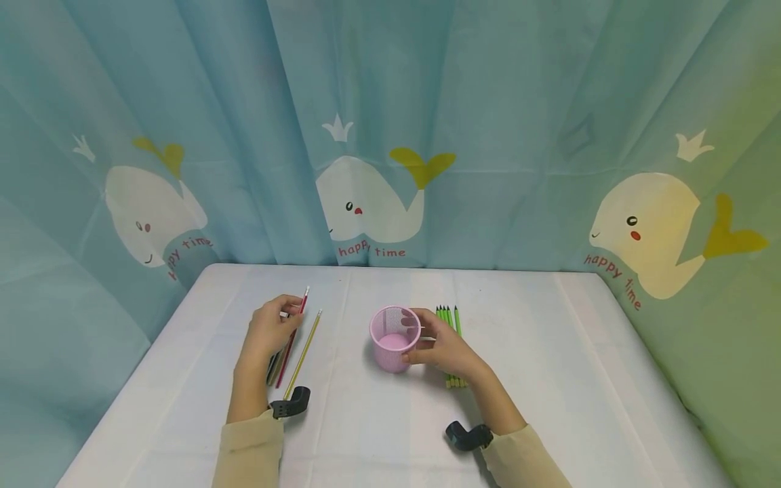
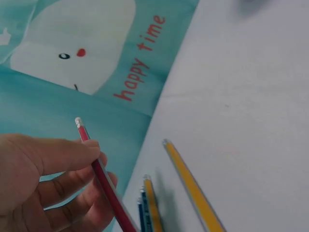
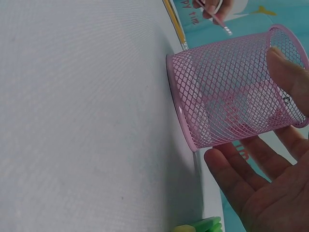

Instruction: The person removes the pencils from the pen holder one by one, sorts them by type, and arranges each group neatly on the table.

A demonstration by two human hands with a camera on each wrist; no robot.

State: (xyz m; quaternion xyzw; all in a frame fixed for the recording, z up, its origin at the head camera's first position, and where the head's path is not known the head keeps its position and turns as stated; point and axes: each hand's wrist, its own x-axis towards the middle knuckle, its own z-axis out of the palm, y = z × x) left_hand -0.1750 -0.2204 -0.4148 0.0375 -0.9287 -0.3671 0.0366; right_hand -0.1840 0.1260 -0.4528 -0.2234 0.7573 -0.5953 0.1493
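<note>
My left hand [image 1: 271,331] pinches a red pencil [image 2: 109,191] between thumb and fingers, near its white eraser end. A yellow pencil [image 1: 304,352] lies on the table just right of that hand. Under the hand, several more pencils [image 2: 150,205], dark blue and yellow, lie side by side. My right hand [image 1: 444,347] holds a pink mesh pencil cup [image 3: 227,92] from its right side, thumb in front and fingers behind. The cup's mouth faces up and no pencil shows inside it. Beyond the right hand lie several green pencils [image 1: 456,320], partly covered by it.
The white table [image 1: 366,434] ends at a blue-green curtain [image 1: 506,224] printed with whales. Each wrist wears a small black camera mount, one on the left [image 1: 291,402] and one on the right [image 1: 467,436].
</note>
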